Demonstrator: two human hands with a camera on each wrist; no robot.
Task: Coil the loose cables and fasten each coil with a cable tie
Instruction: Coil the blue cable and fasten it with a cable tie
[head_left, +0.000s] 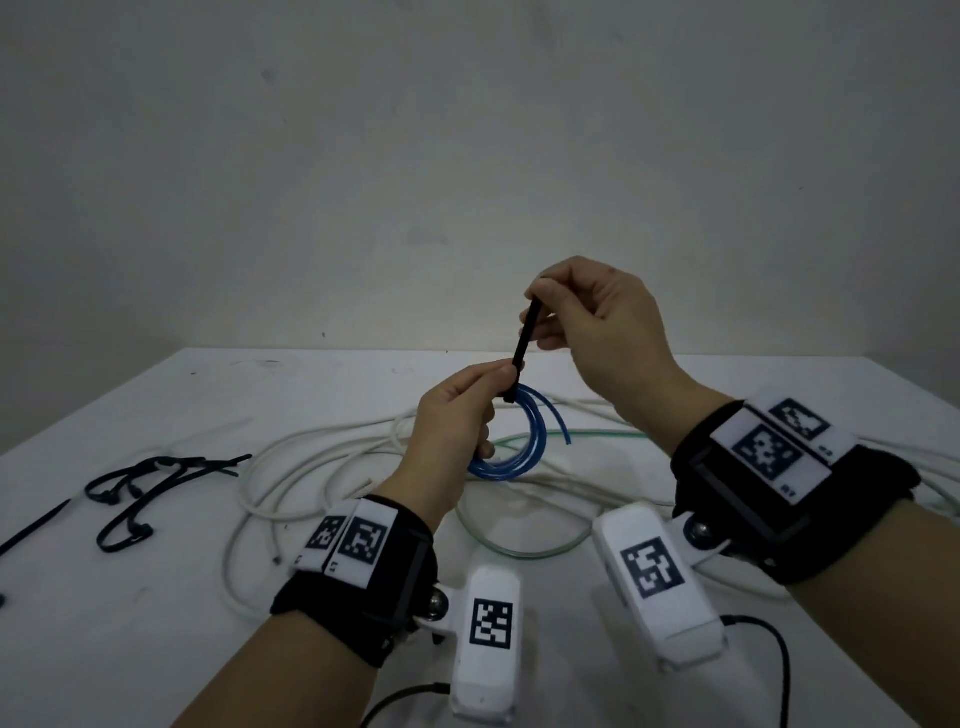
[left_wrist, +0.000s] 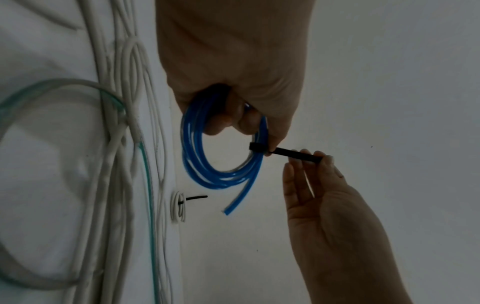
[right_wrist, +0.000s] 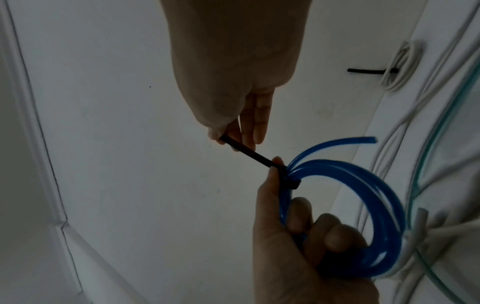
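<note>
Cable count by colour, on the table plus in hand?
Blue: 1, a blue coil in the left hand; the right hand pinches its cable tie.
White: at least 2, a small tied white coil plus a loose white tangle whose strands I cannot separate.
Clear, green-tinted: 1, the clear tube.
Total: at least 4.

Setting: my plain work station, more bench than home. A white table (head_left: 156, 649) stands against a bare, scuffed grey-white wall (head_left: 467, 130). On the tabletop lie loose white cables (head_left: 311, 452), a clear greenish tube (head_left: 519, 548), spare black cable ties (head_left: 135, 499) and one small white coil already tied (left_wrist: 179, 206). I see no furniture or decoration beyond these.
</note>
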